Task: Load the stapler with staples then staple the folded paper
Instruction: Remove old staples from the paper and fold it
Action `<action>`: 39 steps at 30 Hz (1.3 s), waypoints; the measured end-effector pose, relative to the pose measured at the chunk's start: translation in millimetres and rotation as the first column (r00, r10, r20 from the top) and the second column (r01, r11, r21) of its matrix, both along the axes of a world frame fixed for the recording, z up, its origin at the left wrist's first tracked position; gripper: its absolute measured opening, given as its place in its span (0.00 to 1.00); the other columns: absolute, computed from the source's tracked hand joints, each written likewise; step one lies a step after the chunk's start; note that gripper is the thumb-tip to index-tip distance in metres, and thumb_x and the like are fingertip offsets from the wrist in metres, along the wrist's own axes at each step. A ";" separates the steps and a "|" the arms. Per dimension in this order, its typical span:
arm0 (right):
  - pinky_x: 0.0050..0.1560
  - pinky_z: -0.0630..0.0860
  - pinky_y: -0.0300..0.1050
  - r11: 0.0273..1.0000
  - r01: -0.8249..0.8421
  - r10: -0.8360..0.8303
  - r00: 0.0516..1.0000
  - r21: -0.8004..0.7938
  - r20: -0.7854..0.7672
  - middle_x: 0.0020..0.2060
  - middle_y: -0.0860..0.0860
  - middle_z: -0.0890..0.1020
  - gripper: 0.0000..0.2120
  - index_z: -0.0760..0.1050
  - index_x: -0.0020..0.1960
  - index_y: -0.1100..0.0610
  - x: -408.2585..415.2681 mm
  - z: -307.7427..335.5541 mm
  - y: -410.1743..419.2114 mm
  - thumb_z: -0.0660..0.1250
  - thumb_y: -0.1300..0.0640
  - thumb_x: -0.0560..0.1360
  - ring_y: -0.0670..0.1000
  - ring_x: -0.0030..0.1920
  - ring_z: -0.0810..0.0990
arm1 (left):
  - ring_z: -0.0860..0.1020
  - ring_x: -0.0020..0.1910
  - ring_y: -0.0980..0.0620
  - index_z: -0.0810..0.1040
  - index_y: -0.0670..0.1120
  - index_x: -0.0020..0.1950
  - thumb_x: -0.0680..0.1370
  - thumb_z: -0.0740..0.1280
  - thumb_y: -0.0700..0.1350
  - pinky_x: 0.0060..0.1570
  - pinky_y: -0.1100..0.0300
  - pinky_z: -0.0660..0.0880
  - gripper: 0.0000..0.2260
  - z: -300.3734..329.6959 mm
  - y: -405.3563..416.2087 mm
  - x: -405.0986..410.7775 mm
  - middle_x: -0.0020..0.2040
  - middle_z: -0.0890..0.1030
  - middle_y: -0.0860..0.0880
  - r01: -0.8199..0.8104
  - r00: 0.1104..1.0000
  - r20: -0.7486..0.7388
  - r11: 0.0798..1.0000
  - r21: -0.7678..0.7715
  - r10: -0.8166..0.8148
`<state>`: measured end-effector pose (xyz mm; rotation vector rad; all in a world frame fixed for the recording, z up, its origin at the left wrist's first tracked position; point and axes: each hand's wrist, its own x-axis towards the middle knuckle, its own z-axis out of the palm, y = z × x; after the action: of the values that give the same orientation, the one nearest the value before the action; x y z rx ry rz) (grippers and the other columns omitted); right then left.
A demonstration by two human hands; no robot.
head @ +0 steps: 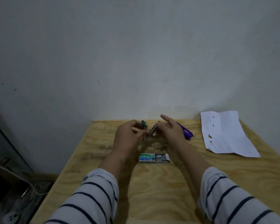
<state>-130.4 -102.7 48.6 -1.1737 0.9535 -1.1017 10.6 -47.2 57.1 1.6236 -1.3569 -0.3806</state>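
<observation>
A small green stapler point(31, 126) is swung wide into a V above the far middle of the wooden table point(152, 183). My left hand point(128, 136) grips its green-topped arm. My right hand point(170, 131) holds the metal magazine arm point(154, 128) with thumb and lower fingers, while the index finger points straight out. A green staple box point(153, 158) lies near me between my wrists, its tray slid out to the right with staple strips showing. The creased white paper point(226, 135) lies flat at the far right.
A purple pen point(187, 132) lies just right of my right hand, partly hidden by it. A white wall rises right behind the table's far edge. Left of the table is the floor with a cable and a socket strip point(11, 217).
</observation>
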 end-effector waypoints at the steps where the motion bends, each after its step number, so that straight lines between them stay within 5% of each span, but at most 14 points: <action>1: 0.53 0.80 0.48 1.000 -0.018 0.018 1.000 0.012 0.015 0.55 0.52 0.80 0.22 0.71 0.66 0.54 0.1 1.5 1.0 0.70 0.58 0.73 0.52 0.53 0.81 | 0.78 0.38 0.61 0.80 0.50 0.45 0.70 0.75 0.44 0.34 0.72 0.72 0.07 -1.5 -2.0 -5.3 0.40 0.81 0.55 -0.018 1.000 0.020 1.000 -0.019 0.018; 4: 0.57 0.78 0.48 1.000 -0.024 0.024 1.000 0.006 -0.003 0.57 0.52 0.80 0.30 0.70 0.67 0.57 -2.7 4.8 3.4 0.76 0.55 0.67 0.52 0.56 0.80 | 0.79 0.37 0.60 0.81 0.47 0.45 0.70 0.75 0.45 0.37 0.68 0.75 0.06 -0.6 -7.8 -22.4 0.38 0.82 0.53 -0.066 0.998 0.019 0.995 -0.074 0.067; 8: 0.49 0.79 0.40 0.992 0.086 -0.085 0.996 -0.090 0.012 0.44 0.51 0.83 0.12 0.78 0.52 0.58 -25.4 18.6 7.4 0.73 0.61 0.70 0.48 0.46 0.82 | 0.77 0.36 0.62 0.81 0.47 0.47 0.71 0.75 0.44 0.37 0.69 0.74 0.07 10.0 -15.8 -48.9 0.38 0.80 0.55 0.030 0.997 0.075 0.995 -0.098 -0.022; 10: 0.49 0.79 0.40 0.981 0.147 -0.154 0.987 -0.129 -0.043 0.43 0.53 0.84 0.11 0.79 0.54 0.61 -42.5 24.4 1.8 0.71 0.58 0.72 0.50 0.45 0.82 | 0.78 0.37 0.60 0.79 0.49 0.54 0.71 0.75 0.45 0.39 0.64 0.77 0.13 12.7 -19.4 -57.7 0.43 0.80 0.55 0.087 0.995 0.059 0.993 -0.084 -0.082; 13: 0.52 0.80 0.46 0.957 0.260 -0.273 0.956 -0.125 -0.103 0.42 0.55 0.84 0.08 0.80 0.48 0.59 -82.0 22.0 -14.8 0.68 0.55 0.74 0.53 0.44 0.83 | 0.78 0.38 0.59 0.72 0.55 0.61 0.74 0.71 0.51 0.39 0.58 0.78 0.17 6.4 -23.7 -71.1 0.48 0.77 0.57 0.099 0.987 0.125 0.995 -0.016 -0.097; 18: 0.57 0.77 0.59 0.890 0.446 -0.456 0.862 -0.098 -0.219 0.41 0.57 0.85 0.09 0.79 0.36 0.53 -146.5 9.8 -25.4 0.67 0.53 0.74 0.60 0.49 0.83 | 0.78 0.45 0.54 0.74 0.51 0.58 0.78 0.64 0.49 0.46 0.55 0.78 0.09 -3.9 -36.2 -105.8 0.50 0.79 0.53 0.150 0.973 0.168 0.987 0.064 -0.159; 22: 0.51 0.77 0.56 0.833 0.541 -0.546 0.775 -0.111 -0.318 0.43 0.61 0.84 0.19 0.79 0.45 0.66 -174.1 6.3 -28.0 0.62 0.50 0.75 0.62 0.44 0.81 | 0.77 0.49 0.52 0.75 0.49 0.57 0.79 0.62 0.46 0.52 0.54 0.76 0.08 -5.6 -52.0 -139.2 0.51 0.79 0.53 0.219 0.949 0.187 0.957 0.192 -0.255; 26: 0.35 0.72 0.43 0.853 0.518 -0.515 0.812 -0.068 -0.276 0.45 0.54 0.81 0.17 0.76 0.56 0.58 -189.0 0.4 -37.9 0.57 0.48 0.78 0.51 0.37 0.76 | 0.77 0.52 0.51 0.73 0.47 0.61 0.79 0.62 0.43 0.54 0.56 0.75 0.11 -6.8 -72.3 -165.9 0.57 0.78 0.49 0.292 0.940 0.083 0.906 0.305 -0.331; 31: 0.39 0.72 0.46 0.842 0.538 -0.518 0.826 0.038 -0.222 0.41 0.56 0.80 0.16 0.76 0.51 0.61 -198.4 -17.9 -42.5 0.55 0.50 0.79 0.53 0.38 0.76 | 0.75 0.52 0.50 0.68 0.47 0.67 0.80 0.63 0.45 0.49 0.58 0.74 0.16 -21.1 -101.2 -195.5 0.60 0.76 0.46 0.307 0.938 0.027 0.864 0.399 -0.345; 36: 0.40 0.76 0.45 0.785 0.599 -0.619 0.752 -0.155 -0.228 0.38 0.53 0.81 0.16 0.76 0.44 0.52 -194.9 -47.0 -36.5 0.53 0.47 0.81 0.50 0.36 0.78 | 0.73 0.62 0.43 0.65 0.50 0.70 0.76 0.66 0.50 0.58 0.50 0.76 0.24 -36.2 -130.3 -214.6 0.65 0.74 0.45 0.232 0.952 0.068 0.848 0.476 -0.298; 39: 0.40 0.76 0.42 0.790 0.578 -0.614 0.749 -0.205 -0.249 0.38 0.52 0.81 0.15 0.76 0.45 0.53 -193.3 -48.3 -37.0 0.54 0.48 0.81 0.50 0.38 0.78 | 0.75 0.58 0.40 0.58 0.50 0.72 0.74 0.68 0.49 0.55 0.46 0.78 0.29 -38.4 -139.6 -221.7 0.63 0.73 0.43 0.117 0.988 0.029 0.874 0.471 -0.148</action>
<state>-323.7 -139.7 0.3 -1.1798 1.6048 -1.5261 -211.1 -186.9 18.7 1.9507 -1.5093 -0.7965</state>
